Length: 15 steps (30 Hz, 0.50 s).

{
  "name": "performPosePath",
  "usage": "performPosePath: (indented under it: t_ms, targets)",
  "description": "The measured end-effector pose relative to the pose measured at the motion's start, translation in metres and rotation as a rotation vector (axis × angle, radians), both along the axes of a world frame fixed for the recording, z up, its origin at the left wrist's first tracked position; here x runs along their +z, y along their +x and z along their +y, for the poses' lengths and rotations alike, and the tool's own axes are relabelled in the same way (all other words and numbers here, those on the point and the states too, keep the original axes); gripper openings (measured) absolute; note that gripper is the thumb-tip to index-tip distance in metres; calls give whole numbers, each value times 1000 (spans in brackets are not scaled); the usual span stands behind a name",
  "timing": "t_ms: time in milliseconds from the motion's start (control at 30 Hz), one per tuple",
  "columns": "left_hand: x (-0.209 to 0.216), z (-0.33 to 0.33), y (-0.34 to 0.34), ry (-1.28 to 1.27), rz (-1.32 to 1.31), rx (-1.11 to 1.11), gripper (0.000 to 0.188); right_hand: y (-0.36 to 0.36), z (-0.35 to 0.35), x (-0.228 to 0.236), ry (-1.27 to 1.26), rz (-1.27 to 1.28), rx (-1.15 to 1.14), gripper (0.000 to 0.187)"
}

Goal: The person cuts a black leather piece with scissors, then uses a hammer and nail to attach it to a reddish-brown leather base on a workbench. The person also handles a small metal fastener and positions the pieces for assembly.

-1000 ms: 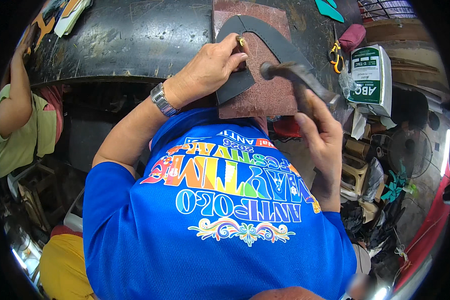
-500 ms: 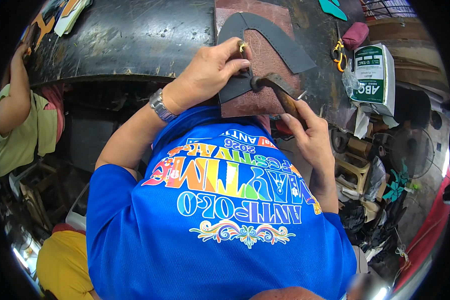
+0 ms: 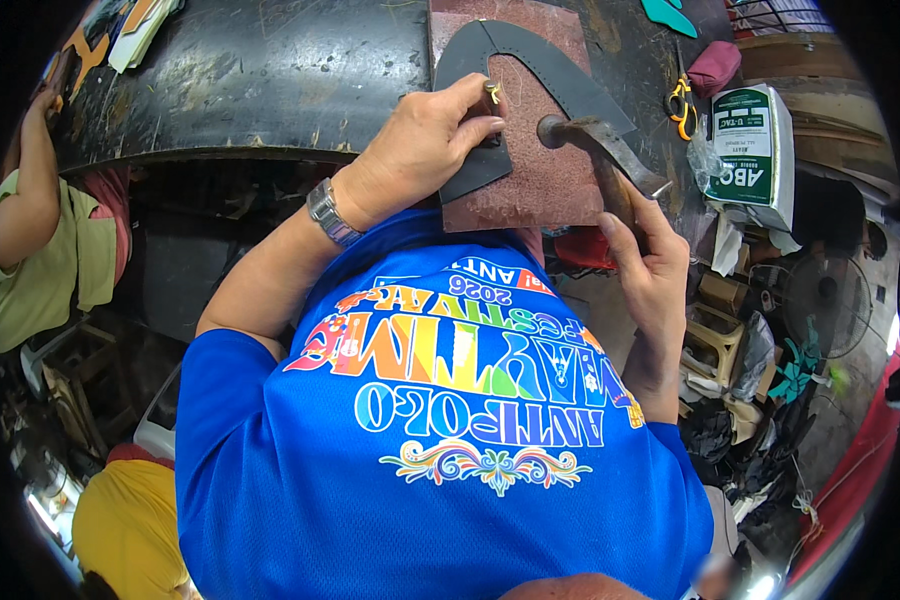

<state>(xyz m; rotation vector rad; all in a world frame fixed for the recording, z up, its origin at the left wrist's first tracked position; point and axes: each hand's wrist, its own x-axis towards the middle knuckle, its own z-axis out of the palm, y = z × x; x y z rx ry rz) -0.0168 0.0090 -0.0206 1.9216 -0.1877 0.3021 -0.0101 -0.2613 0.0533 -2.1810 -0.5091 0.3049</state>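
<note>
A black U-shaped piece of sheet material [image 3: 555, 70], with a row of small holes along its inner edge, lies on a reddish-brown board [image 3: 500, 205]. My left hand [image 3: 420, 140] is closed over its left arm. Between thumb and forefinger it pinches a slim punch-like tool [image 3: 492, 92], whose yellowish top sticks up; its lower end is mostly hidden by the fingers. My right hand [image 3: 652, 265] grips the wooden handle of a hammer [image 3: 605, 143]. The hammer's round face is held to the right of the punch-like tool, apart from it.
The board rests on a worn black table [image 3: 270, 80]. To the right are orange-handled scissors [image 3: 681, 105], a dark red pouch [image 3: 714, 68] and a white-and-green bag [image 3: 755, 150]. Another person's arm [image 3: 25, 200] is at the far left. A fan [image 3: 825, 300] stands at right.
The hammer in my right hand has moved to the right and slightly up, away from the punch-like tool. My left hand has stayed almost in place.
</note>
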Motion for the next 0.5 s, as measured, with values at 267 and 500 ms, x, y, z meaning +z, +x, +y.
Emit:
performPosePath:
  t_ms: [267,500]
  targets:
    - [5,-3,-2,255,-102,-19,15,1,5,5,52,-28,-3,34]
    - [10,-5,2,332,-137,-98,16,3,6,46,924,-224,75,54]
